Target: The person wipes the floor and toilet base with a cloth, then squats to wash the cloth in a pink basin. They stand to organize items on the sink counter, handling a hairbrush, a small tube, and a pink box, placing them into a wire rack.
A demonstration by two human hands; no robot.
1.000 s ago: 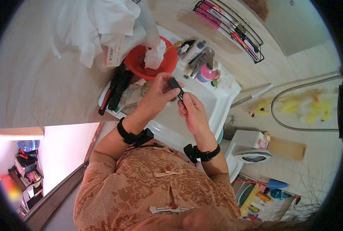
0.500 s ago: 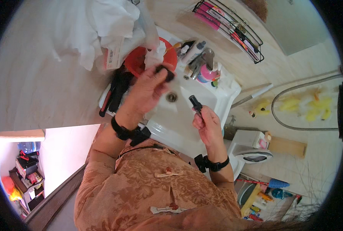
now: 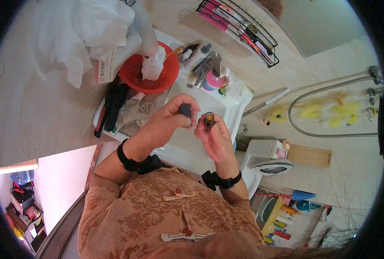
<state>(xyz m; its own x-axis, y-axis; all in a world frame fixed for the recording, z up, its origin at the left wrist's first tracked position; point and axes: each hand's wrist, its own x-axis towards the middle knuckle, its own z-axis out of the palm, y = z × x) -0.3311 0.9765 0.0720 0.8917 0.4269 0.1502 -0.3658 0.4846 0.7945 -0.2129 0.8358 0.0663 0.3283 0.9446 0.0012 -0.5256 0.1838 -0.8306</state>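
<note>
Over the white sink (image 3: 177, 151), my left hand (image 3: 168, 118) pinches a small black cap (image 3: 185, 110), block-like in outline, between thumb and fingers. Just to its right, my right hand (image 3: 217, 140) grips a small dark tube (image 3: 209, 120). The tube's round open end faces up and shows amber inside; what it contains I cannot make out. Cap and tube are close together but apart. Beyond my left hand, a red basin (image 3: 173, 69) at the sink's far left holds a crumpled white tissue (image 3: 153, 67).
Black-handled brushes (image 3: 116, 108) and a beige cloth (image 3: 138, 114) lie left of the sink. A pink pump bottle (image 3: 212, 81) stands by the faucet (image 3: 215, 62). White plastic bags (image 3: 84, 30) rest at the upper left. A wire rack (image 3: 243, 32) hangs on the wall.
My hands have come closer together, the left moving down toward the right. The tube has turned so its open end faces upward. The whole view has shifted slightly.
</note>
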